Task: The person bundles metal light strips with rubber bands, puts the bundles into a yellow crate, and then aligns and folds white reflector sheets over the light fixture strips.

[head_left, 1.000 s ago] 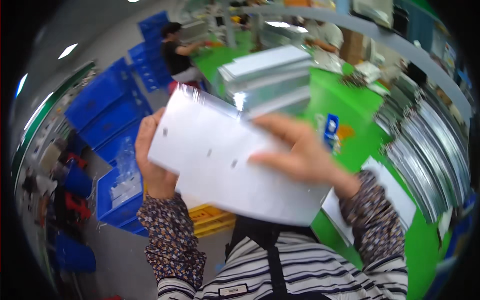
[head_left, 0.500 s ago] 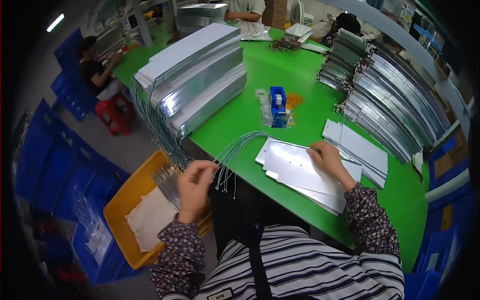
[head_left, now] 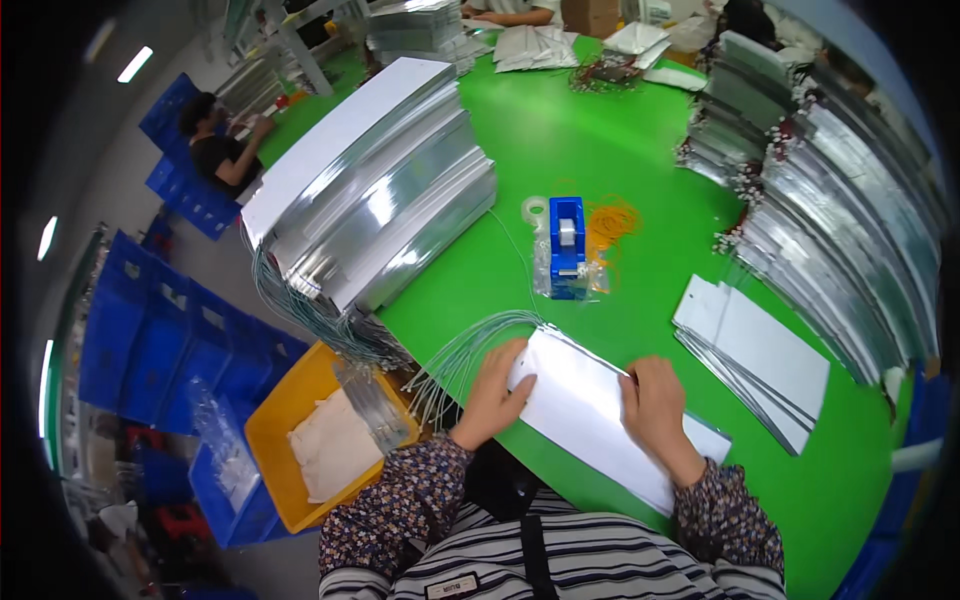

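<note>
A small stack of flat, shiny white-silver sheets lies in front of me at the table's near edge. Thin grey-green wires fan out from its far left corner and hang toward the edge. My left hand grips the stack's left end, thumb on top and fingers curled at the side. Along the far right side of the stack, my right hand closes its bent fingers on the edge. A second small pile of similar sheets rests to the right, touched by neither hand.
Tall stacks of wired sheets stand at left and right on the green table. A blue tape dispenser sits mid-table beside orange rubber bands. A yellow crate is at lower left. Co-workers sit beyond.
My left hand has moved from the wire ends to the stack's left end. The fanned sheets are now squared together, with my right hand at their edge. The view has shifted.
</note>
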Demonstrator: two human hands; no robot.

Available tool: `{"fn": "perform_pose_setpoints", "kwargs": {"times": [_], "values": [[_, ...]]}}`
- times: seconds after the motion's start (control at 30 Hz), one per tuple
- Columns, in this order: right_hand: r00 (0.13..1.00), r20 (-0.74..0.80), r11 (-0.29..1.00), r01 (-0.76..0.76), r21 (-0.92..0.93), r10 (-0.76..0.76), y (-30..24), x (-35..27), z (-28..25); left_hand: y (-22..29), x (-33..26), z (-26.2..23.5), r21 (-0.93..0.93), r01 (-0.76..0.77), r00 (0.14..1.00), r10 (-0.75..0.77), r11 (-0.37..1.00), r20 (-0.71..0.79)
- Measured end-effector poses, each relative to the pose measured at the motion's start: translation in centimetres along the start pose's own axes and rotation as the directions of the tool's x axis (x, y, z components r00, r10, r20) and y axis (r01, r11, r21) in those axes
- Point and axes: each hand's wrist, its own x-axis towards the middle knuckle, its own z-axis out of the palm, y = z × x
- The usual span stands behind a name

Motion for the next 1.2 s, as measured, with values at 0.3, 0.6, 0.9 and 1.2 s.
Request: {"fn": "perform_pose_setpoints", "kwargs": {"times": [0.3,0.6,0.9,1.2], "values": [[0.997,0.070,0.995,-0.031,0.093,0.024,0.5,0.4,-1.0,2.3,0.6,0.7,0.162,0.008,0.998,0.003,0.987,-0.066],[0.998,0.058,0.998,-0.003,0.058,-0.001,0.3,0.4,-0.5,2.0,0.6,0.9,0.284,-0.050,0.996,0.068,0.957,-0.052],[0.998,0.057,0.999,0.042,0.014,-0.042,-0.7,0.6,-0.4,1.2,0.3,0.9,0.200,-0.075,0.991,0.096,0.977,-0.095],[0.990,0.128,0.986,0.070,-0.152,-0.050,-2.0,0.3,-0.2,0.4,-1.2,0.8,0.004,-0.120,0.973,0.118,0.993,-0.199]]}}
